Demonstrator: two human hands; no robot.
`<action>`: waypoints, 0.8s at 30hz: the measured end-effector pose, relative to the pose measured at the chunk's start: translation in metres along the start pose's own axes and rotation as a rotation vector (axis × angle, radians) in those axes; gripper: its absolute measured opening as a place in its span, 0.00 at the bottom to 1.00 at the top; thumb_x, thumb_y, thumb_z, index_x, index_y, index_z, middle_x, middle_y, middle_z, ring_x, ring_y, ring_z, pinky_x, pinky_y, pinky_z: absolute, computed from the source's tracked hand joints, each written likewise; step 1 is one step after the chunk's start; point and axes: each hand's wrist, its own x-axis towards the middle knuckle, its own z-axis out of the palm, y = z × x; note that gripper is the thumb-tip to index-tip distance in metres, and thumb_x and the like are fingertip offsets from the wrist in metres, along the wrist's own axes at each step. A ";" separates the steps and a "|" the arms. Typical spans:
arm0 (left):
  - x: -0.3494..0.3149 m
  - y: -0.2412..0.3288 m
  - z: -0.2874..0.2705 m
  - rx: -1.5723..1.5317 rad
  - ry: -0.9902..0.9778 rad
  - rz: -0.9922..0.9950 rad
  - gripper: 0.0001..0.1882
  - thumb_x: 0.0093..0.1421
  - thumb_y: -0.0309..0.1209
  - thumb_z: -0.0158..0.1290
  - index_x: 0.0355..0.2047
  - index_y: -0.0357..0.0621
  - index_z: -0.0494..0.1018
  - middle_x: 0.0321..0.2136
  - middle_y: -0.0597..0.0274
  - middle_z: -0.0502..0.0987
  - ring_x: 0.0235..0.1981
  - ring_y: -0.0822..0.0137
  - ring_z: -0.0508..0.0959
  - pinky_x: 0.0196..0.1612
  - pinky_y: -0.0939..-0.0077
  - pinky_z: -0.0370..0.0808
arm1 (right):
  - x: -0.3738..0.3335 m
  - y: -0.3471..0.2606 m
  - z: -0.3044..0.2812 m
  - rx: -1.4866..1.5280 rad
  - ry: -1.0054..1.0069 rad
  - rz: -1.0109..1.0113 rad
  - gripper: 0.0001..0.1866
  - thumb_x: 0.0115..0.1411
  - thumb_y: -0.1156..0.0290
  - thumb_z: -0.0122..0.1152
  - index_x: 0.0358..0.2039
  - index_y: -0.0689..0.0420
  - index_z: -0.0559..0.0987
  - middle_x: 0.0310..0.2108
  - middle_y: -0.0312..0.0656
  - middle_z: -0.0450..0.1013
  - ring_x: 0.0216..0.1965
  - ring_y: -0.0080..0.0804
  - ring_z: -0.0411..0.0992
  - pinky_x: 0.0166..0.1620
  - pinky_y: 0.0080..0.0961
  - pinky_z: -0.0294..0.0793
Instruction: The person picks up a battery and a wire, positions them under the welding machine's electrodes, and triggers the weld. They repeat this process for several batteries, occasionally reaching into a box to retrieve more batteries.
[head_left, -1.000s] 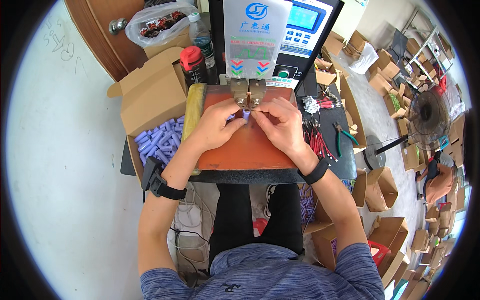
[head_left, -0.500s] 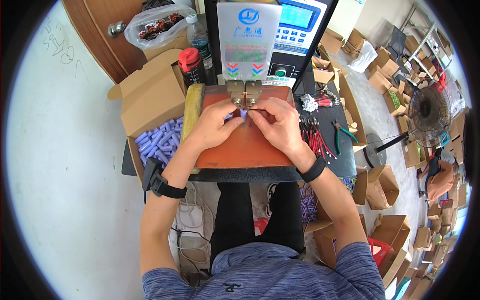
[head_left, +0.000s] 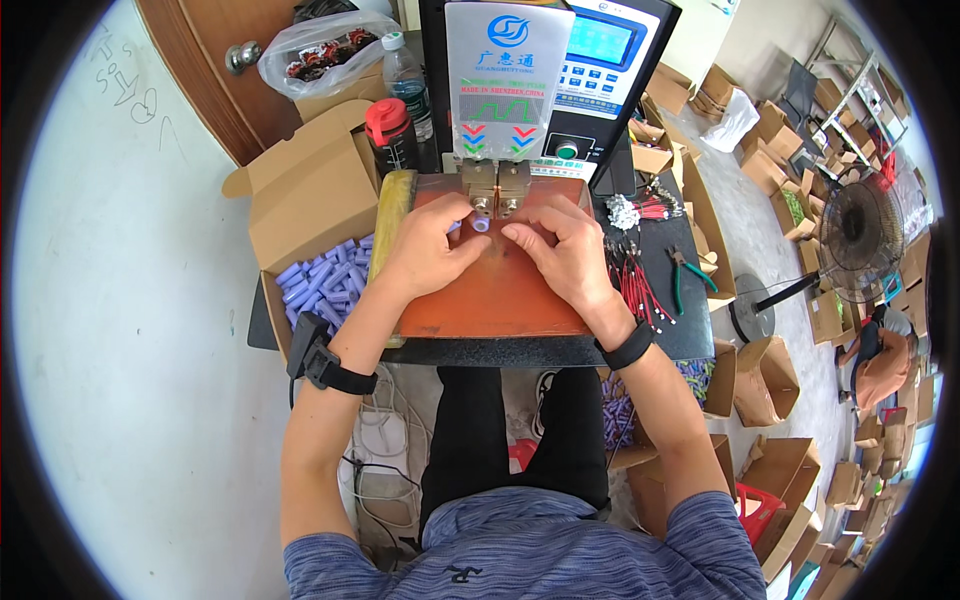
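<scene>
My left hand (head_left: 432,245) is closed round a purple cylindrical battery cell (head_left: 481,225). One end of the cell faces me, and my fingers cover most of the rest. Just above it are the two metal electrodes (head_left: 496,200) of a spot welder (head_left: 505,90). On the right of the electrodes my right hand (head_left: 562,245) is curled, thumb close to the forefinger. Whatever lies between those fingertips is too small to make out. Both hands are over an orange-brown work plate (head_left: 490,300).
On the left, a cardboard box (head_left: 305,215) holds many purple cells (head_left: 325,280). Red wire leads (head_left: 632,280) and green-handled pliers (head_left: 680,275) lie on the right. A red-capped bottle (head_left: 392,135) stands behind the box. A fan (head_left: 858,235) and another person (head_left: 882,360) are farther right.
My right hand has drawn slightly right, away from the electrodes. The cell in my left hand has tilted, so its end now shows. The whole view has shifted a little.
</scene>
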 end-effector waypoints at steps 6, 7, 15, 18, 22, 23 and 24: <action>-0.002 -0.011 0.005 0.061 0.115 0.272 0.06 0.57 0.28 0.56 0.34 0.41 0.76 0.29 0.57 0.76 0.31 0.55 0.76 0.34 0.65 0.73 | 0.003 0.002 0.013 0.036 0.200 -0.144 0.09 0.59 0.79 0.54 0.40 0.66 0.75 0.38 0.51 0.70 0.40 0.52 0.71 0.43 0.37 0.73; -0.001 -0.007 0.004 0.069 0.083 0.246 0.07 0.55 0.29 0.57 0.34 0.42 0.77 0.29 0.58 0.76 0.32 0.55 0.76 0.35 0.65 0.73 | 0.003 0.004 0.012 0.037 0.199 -0.142 0.09 0.59 0.79 0.54 0.40 0.66 0.75 0.38 0.51 0.70 0.40 0.52 0.71 0.43 0.37 0.73; -0.005 0.013 -0.003 0.048 -0.120 0.251 0.14 0.47 0.35 0.64 0.35 0.49 0.79 0.27 0.63 0.76 0.33 0.59 0.76 0.39 0.70 0.74 | 0.001 0.004 0.012 -0.109 0.033 -0.117 0.13 0.50 0.81 0.57 0.39 0.64 0.76 0.30 0.49 0.72 0.34 0.49 0.73 0.35 0.39 0.74; -0.004 0.015 0.000 0.150 -0.112 0.334 0.14 0.46 0.35 0.65 0.36 0.51 0.81 0.26 0.64 0.75 0.32 0.60 0.76 0.37 0.69 0.74 | 0.001 0.011 0.018 -0.075 0.079 -0.130 0.12 0.51 0.79 0.59 0.39 0.61 0.76 0.25 0.46 0.73 0.30 0.48 0.73 0.32 0.39 0.73; -0.005 0.008 -0.005 0.046 -0.125 0.241 0.12 0.46 0.32 0.65 0.33 0.48 0.82 0.25 0.64 0.73 0.27 0.64 0.73 0.31 0.71 0.71 | -0.001 0.006 0.020 -0.019 0.137 0.016 0.10 0.53 0.75 0.61 0.37 0.58 0.78 0.22 0.44 0.74 0.25 0.47 0.74 0.30 0.39 0.73; -0.005 0.008 -0.006 -0.027 -0.093 0.160 0.11 0.46 0.30 0.65 0.33 0.46 0.82 0.25 0.64 0.73 0.26 0.66 0.72 0.29 0.72 0.69 | -0.001 0.005 0.017 -0.037 0.180 0.003 0.08 0.53 0.74 0.62 0.35 0.56 0.79 0.22 0.43 0.74 0.24 0.44 0.73 0.28 0.37 0.73; -0.005 0.007 -0.007 -0.136 -0.060 0.100 0.13 0.47 0.29 0.66 0.34 0.44 0.81 0.24 0.65 0.72 0.25 0.71 0.71 0.27 0.75 0.66 | 0.000 0.004 0.014 -0.055 0.223 -0.010 0.06 0.53 0.73 0.63 0.33 0.55 0.79 0.22 0.42 0.75 0.22 0.41 0.73 0.27 0.35 0.72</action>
